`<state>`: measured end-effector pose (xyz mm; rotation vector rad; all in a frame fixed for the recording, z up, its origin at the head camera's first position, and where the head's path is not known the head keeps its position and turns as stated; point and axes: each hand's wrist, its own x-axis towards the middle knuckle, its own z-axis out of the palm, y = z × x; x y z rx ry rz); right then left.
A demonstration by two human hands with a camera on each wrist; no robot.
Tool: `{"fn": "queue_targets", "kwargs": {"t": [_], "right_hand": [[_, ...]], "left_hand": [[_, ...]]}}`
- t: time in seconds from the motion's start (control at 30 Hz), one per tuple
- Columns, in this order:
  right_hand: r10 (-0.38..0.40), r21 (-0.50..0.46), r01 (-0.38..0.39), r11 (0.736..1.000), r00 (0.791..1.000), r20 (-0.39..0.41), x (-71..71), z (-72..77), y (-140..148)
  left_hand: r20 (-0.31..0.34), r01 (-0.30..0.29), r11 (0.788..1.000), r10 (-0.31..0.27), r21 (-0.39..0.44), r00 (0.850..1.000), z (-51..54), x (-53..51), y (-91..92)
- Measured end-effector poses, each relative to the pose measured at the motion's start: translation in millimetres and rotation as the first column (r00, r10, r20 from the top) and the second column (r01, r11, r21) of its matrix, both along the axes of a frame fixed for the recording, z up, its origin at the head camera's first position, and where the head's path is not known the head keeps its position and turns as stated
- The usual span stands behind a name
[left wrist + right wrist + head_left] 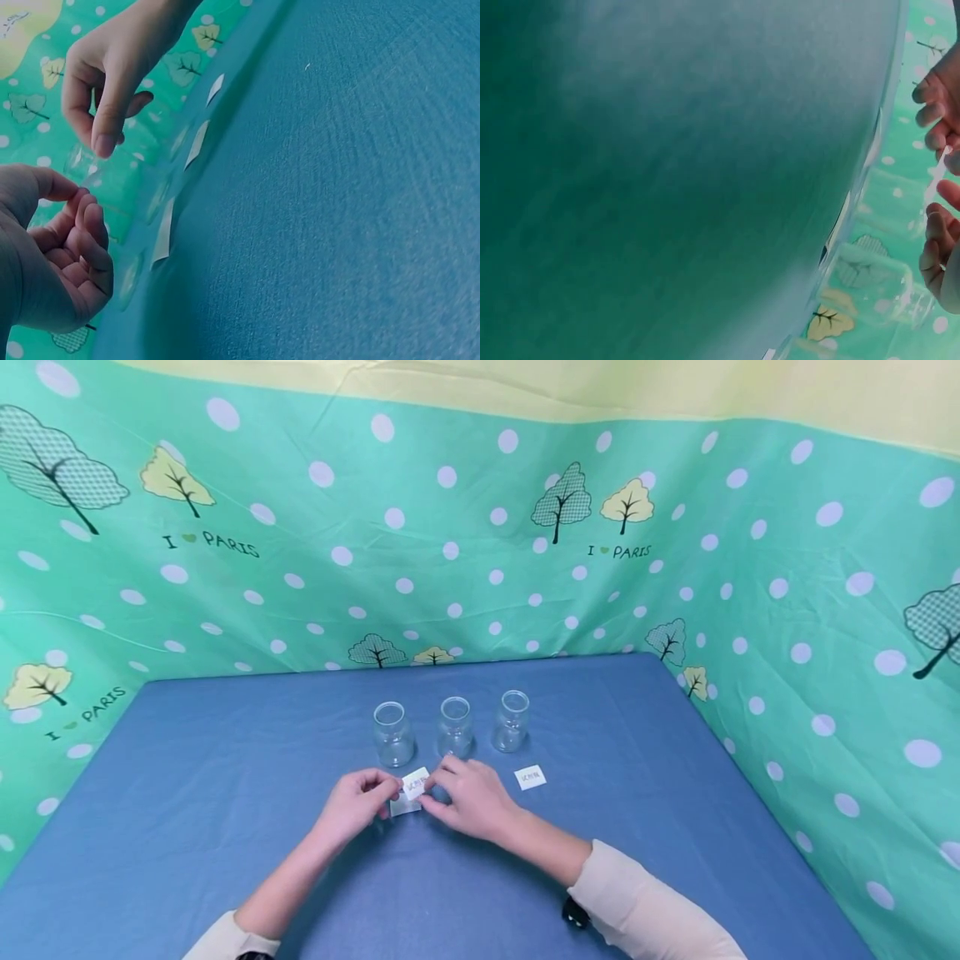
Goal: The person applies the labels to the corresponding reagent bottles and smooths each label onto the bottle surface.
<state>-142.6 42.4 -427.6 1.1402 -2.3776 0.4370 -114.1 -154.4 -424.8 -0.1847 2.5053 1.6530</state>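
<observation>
Card, white, rectangular, dark-lettered, is held above the blue table before glass jars; one edge is pinched by the left hand; whether it is also gripped by the right hand cannot be told

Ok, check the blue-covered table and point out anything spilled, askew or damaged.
Nothing stands out: three clear, round glass jars stand upright on the dark blue cloth, with no spill or crack visible, and the small white paper card pinched in the left hand looks intact.
</observation>
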Motion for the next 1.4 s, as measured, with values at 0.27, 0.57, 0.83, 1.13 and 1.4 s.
{"fn": "queue_targets", "kwargs": {"t": [0.27,0.57,0.83,1.13,1.4], "right_hand": [[-0.017,-0.201,0.119,0.972,0.893,0.449,-9.3,1.4,3.6],[0.022,-0.308,0.209,0.928,0.796,0.605,-15.6,4.7,3.2],[0.029,-0.284,0.220,0.933,0.744,0.668,-18.1,7.1,0.7],[0.047,-0.300,0.223,0.927,0.726,0.686,-19.8,7.6,-2.7],[0.075,-0.339,0.218,0.915,0.733,0.676,-19.7,11.0,-7.8]], "left_hand": [[-0.023,0.028,0.999,-0.027,0.026,0.999,2.1,0.7,-0.7],[-0.038,0.042,0.998,-0.040,0.044,0.998,2.8,-0.3,-4.5],[-0.053,0.063,0.997,-0.061,0.040,0.997,1.6,-1.1,-7.2],[-0.070,0.041,0.998,-0.038,0.039,0.997,1.8,-1.2,-8.4],[-0.130,-0.013,0.999,0.018,0.035,0.991,1.3,-2.5,-9.9]]}}
